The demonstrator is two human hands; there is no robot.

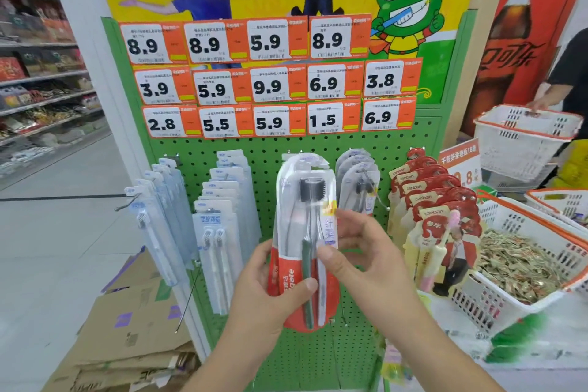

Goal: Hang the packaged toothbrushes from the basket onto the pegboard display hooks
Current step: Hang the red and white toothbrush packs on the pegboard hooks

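A red-and-clear packaged toothbrush pair (pixel 304 232) stands upright in front of the green pegboard (pixel 273 149), its hang tab near the top middle hook. My left hand (pixel 270 293) grips its lower red part, thumb across the front. My right hand (pixel 359 251) pinches its right edge at mid height. More of the same packs (pixel 356 181) hang on the hook just to the right. Blue-white toothbrush packs (pixel 222 219) and slim single packs (pixel 162 207) hang at the left, red children's packs (pixel 436 213) at the right. One bare hook (pixel 127 203) sticks out at far left.
Orange price tags (pixel 270 83) cover the upper board. A white basket of small sachets (pixel 521 261) sits at the right. Another person holds a white basket (pixel 525 137) at far right. Flattened cardboard (pixel 127 328) lies on the floor at lower left; an aisle opens left.
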